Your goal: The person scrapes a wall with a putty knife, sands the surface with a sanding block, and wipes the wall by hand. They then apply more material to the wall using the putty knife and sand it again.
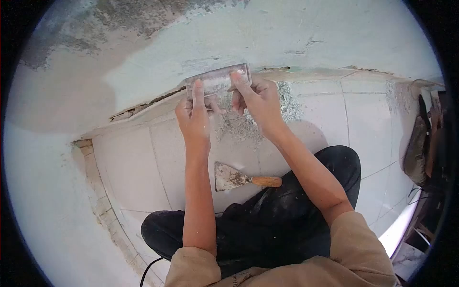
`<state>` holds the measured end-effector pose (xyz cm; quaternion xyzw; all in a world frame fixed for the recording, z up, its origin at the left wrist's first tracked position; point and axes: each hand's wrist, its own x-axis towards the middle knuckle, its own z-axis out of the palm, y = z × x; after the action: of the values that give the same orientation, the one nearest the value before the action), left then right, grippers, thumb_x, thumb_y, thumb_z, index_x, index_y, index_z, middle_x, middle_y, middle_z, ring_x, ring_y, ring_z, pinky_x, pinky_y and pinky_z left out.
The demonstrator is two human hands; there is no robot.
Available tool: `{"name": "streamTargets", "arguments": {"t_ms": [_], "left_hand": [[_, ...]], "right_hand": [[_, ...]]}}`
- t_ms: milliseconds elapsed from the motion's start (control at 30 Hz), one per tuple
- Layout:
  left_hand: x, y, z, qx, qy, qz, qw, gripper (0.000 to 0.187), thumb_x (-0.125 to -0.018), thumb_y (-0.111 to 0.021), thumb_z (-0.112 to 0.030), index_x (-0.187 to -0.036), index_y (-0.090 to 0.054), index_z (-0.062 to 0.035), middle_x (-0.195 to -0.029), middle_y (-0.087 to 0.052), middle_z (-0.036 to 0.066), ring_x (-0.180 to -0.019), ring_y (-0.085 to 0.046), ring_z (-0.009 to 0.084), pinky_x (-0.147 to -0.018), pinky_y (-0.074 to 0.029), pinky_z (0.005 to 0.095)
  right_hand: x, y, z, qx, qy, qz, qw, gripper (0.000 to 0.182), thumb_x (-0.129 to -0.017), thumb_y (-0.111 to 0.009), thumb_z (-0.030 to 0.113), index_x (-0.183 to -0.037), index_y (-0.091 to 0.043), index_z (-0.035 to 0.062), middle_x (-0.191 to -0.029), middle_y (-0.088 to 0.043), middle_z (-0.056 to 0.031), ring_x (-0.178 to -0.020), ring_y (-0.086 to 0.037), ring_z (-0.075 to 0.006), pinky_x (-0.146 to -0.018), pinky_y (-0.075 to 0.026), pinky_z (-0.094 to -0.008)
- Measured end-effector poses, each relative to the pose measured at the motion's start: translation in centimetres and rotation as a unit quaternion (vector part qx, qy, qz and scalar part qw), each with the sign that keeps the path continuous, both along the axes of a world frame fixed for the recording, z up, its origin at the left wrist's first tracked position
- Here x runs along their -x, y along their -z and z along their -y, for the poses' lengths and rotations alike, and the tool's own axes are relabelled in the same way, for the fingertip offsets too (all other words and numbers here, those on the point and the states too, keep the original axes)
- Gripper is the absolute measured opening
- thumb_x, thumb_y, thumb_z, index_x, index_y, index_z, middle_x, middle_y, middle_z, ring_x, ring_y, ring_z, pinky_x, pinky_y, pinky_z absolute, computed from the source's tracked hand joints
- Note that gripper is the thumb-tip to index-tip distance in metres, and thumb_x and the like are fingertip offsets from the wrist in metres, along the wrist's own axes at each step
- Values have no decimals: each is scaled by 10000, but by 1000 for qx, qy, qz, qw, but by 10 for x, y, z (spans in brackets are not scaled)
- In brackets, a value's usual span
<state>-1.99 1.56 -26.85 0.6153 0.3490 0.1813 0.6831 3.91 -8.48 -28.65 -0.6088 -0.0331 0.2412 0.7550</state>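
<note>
A flat grey rectangular block (215, 85), coated with white dust, is held by both hands near the foot of the wall. My left hand (193, 115) grips its left end, thumb laid on the upper face and fingers curled below. At the other end, my right hand (258, 103) has its thumb pressed on the face and its fingers bent underneath. Crumbled plaster debris (239, 125) lies on the tiles below the hands. A putty knife (233, 178) with a stained triangular blade and wooden handle rests on the floor in front of my legs.
The pale green wall (158, 67) has a dark, peeling patch (110, 26) and a broken gap (148, 103) along its base. White floor tiles (368, 119) spread to the right, where dark cluttered items (423, 138) stand. A black cable (147, 270) curves by my left knee.
</note>
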Motion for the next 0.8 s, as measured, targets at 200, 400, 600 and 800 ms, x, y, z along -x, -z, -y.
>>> {"name": "streamTargets", "arguments": {"t_ms": [200, 400, 600, 800], "left_hand": [[-1, -9, -2, -90, 17, 95, 991, 325, -911, -466, -287, -776, -563, -7, -580, -533, 39, -505, -498, 98, -515, -439, 232], [4, -5, 0, -24, 16, 40, 999, 335, -918, -443, -296, -779, -564, -16, -569, -529, 43, -496, -504, 109, -512, -425, 246], [3, -1, -7, -38, 34, 39, 998, 358, -914, -448, -309, -737, -566, -21, -560, -527, 47, -481, -490, 105, -490, -406, 226], [8, -15, -10, -25, 40, 104, 993, 346, -906, -467, -308, -719, -558, -32, -521, -505, 32, -476, -477, 90, -455, -372, 216]], "right_hand": [[-1, -15, 1, -8, 20, 88, 996, 349, -844, -581, 298, -636, -573, 18, -510, -535, -28, -421, -486, -61, -383, -370, -203], [2, -8, -4, -21, 9, -1, 1000, 329, -842, -586, 292, -684, -577, 4, -507, -530, -27, -439, -501, -69, -400, -385, -206], [-2, 2, -7, -23, 6, 80, 997, 329, -847, -578, 256, -654, -580, -10, -530, -549, -40, -455, -517, -77, -415, -409, -214], [4, -19, -7, -29, 4, 101, 994, 339, -854, -567, 254, -661, -598, -23, -539, -568, -57, -460, -539, -87, -420, -422, -214]]}}
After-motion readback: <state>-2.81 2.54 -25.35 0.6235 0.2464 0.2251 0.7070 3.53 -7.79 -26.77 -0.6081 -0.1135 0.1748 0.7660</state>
